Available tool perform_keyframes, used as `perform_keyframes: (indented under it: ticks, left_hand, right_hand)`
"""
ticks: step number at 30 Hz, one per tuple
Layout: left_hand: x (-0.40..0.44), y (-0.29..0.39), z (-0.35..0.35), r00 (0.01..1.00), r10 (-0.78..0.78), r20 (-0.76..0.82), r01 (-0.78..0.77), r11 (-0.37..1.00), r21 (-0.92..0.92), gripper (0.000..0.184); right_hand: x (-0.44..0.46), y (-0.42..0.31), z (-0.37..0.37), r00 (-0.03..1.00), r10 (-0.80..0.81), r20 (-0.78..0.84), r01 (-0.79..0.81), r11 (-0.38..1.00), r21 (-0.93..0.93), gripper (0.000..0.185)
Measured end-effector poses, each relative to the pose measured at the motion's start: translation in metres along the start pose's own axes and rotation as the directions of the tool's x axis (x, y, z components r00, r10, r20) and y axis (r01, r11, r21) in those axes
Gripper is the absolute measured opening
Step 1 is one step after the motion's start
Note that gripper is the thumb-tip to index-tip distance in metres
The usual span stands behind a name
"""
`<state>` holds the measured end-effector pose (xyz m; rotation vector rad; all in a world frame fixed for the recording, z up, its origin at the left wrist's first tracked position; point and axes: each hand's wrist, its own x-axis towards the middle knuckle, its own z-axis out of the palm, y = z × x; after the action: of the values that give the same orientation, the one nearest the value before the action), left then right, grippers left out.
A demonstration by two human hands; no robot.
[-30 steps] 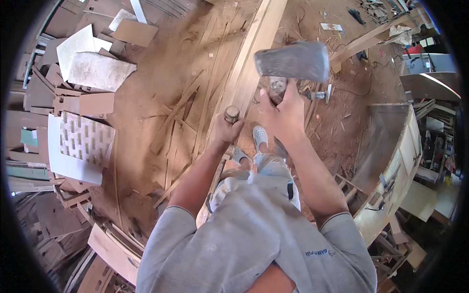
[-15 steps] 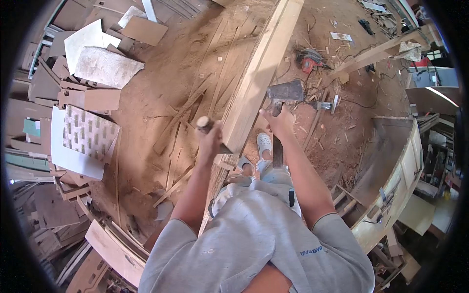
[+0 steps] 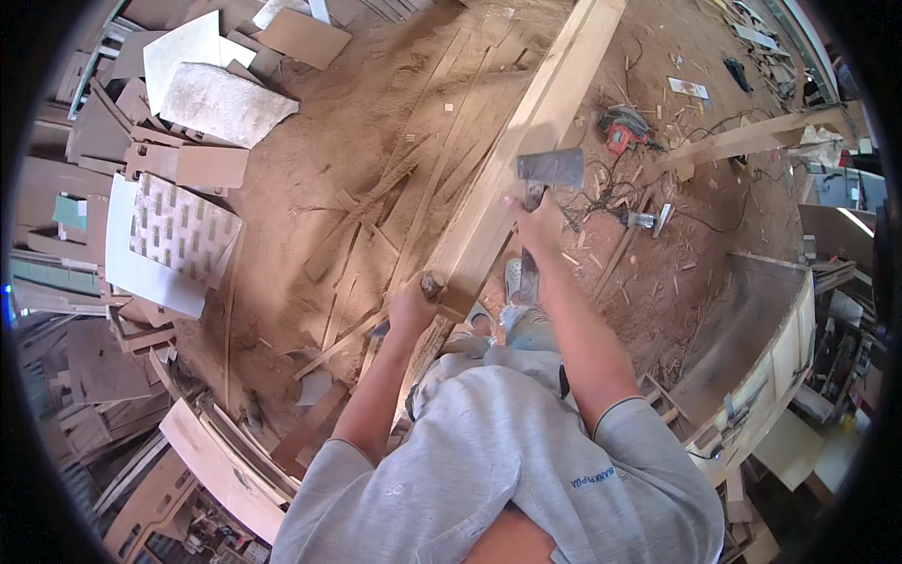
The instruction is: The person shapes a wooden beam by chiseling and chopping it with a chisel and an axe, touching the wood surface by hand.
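Note:
My left hand point(image 3: 412, 306) is wrapped round a tool with a round wooden handle end point(image 3: 431, 286), beside the near end of a long pale beam point(image 3: 526, 146); a dark tip shows under the hand, and most of the tool is hidden. Just right of the beam, my right hand point(image 3: 540, 226) grips a hatchet close below its head. The broad grey hatchet head point(image 3: 552, 167) overlaps the beam in view, and its handle point(image 3: 529, 282) hangs down toward my legs. Whether the head touches the beam, I cannot tell.
A red power tool point(image 3: 622, 132) with a cable lies on the ground to the right of the beam. Thin wood strips point(image 3: 371, 221) are scattered on the left. An open wooden box point(image 3: 752, 329) stands at right, and boards point(image 3: 183, 221) are piled at left.
The hatchet has come down from its raised, blurred position. My left hand moved left with its tool, then lower beside the beam's near end. The view has shifted, showing the red power tool.

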<state>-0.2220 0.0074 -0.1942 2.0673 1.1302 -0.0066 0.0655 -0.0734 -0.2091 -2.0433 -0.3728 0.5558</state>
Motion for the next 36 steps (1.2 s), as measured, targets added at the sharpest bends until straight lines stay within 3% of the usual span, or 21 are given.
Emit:
perform_keyframes:
  ticks: [5, 7, 8, 9, 11, 13, 14, 17, 21, 24, 28, 31, 34, 36]
  left_hand:
    - [0.041, 0.03, -0.009, 0.994, -0.027, 0.107, 0.024, 0.999, 0.029, 0.037]
    - [0.043, 0.03, -0.007, 0.99, 0.119, -0.07, -0.119, 0.993, 0.016, 0.033]
    - [0.046, 0.03, -0.005, 0.968, 0.193, -0.158, -0.192, 0.981, 0.017, 0.033]
    - [0.048, 0.042, -0.01, 0.965, 0.186, -0.184, -0.199, 0.978, -0.054, 0.033]
    - [0.046, 0.081, -0.031, 0.962, 0.154, -0.226, -0.199, 0.96, -0.196, 0.036]
    - [0.048, 0.106, -0.045, 0.999, 0.038, -0.039, -0.051, 0.896, -0.442, 0.036]
    - [0.053, 0.115, -0.046, 0.998, 0.003, 0.061, 0.031, 0.838, -0.545, 0.037]
    - [0.072, 0.132, -0.02, 0.993, 0.008, 0.122, 0.09, 0.624, -0.777, 0.042]
    - [0.086, 0.147, 0.005, 0.996, 0.079, 0.046, -0.015, 0.639, -0.769, 0.043]
    - [0.087, 0.158, 0.011, 0.996, 0.059, 0.066, 0.015, 0.624, -0.781, 0.04]
    - [0.087, 0.161, 0.028, 0.987, 0.151, -0.051, -0.143, 0.695, -0.704, 0.034]
    - [0.08, 0.167, 0.027, 0.986, 0.156, -0.066, -0.159, 0.715, -0.681, 0.026]
    - [0.072, 0.166, 0.029, 0.974, 0.194, -0.114, -0.222, 0.75, -0.623, 0.025]
    - [0.071, 0.162, 0.032, 0.964, 0.217, -0.153, -0.265, 0.763, -0.59, 0.025]
  right_hand:
    - [0.039, -0.022, -0.015, 0.998, 0.045, 0.047, -0.043, 0.999, -0.031, 0.053]
    - [0.047, -0.024, -0.024, 0.994, 0.086, 0.07, -0.081, 0.994, -0.07, 0.053]
    - [0.05, -0.014, -0.028, 0.999, 0.02, 0.041, -0.014, 0.99, -0.139, 0.053]
    - [0.054, 0.012, -0.026, 0.999, -0.043, 0.02, 0.047, 0.977, -0.209, 0.052]
    - [0.037, 0.013, -0.035, 0.999, -0.036, 0.019, 0.039, 0.985, -0.166, 0.05]
    - [-0.01, -0.046, -0.069, 0.993, 0.1, 0.066, -0.104, 0.993, 0.063, 0.048]
    - [-0.022, -0.051, -0.077, 0.991, 0.117, 0.061, -0.121, 0.991, 0.063, 0.046]
    - [-0.041, -0.054, -0.097, 0.991, 0.132, 0.016, -0.133, 0.99, 0.056, 0.042]
    - [-0.062, -0.065, -0.118, 0.994, 0.097, -0.047, -0.09, 0.989, 0.12, 0.039]
    - [-0.074, -0.077, -0.135, 0.996, 0.068, -0.065, -0.056, 0.984, 0.17, 0.045]
    - [-0.083, -0.087, -0.147, 0.996, 0.039, -0.076, -0.026, 0.985, 0.169, 0.051]
    - [-0.091, -0.108, -0.157, 0.996, -0.005, -0.094, 0.016, 0.993, 0.12, 0.042]
    - [-0.091, -0.12, -0.164, 0.948, -0.269, -0.17, 0.27, 0.963, -0.017, 0.047]
    - [-0.095, -0.146, -0.173, 0.958, -0.256, -0.131, 0.249, 0.966, -0.066, 0.052]
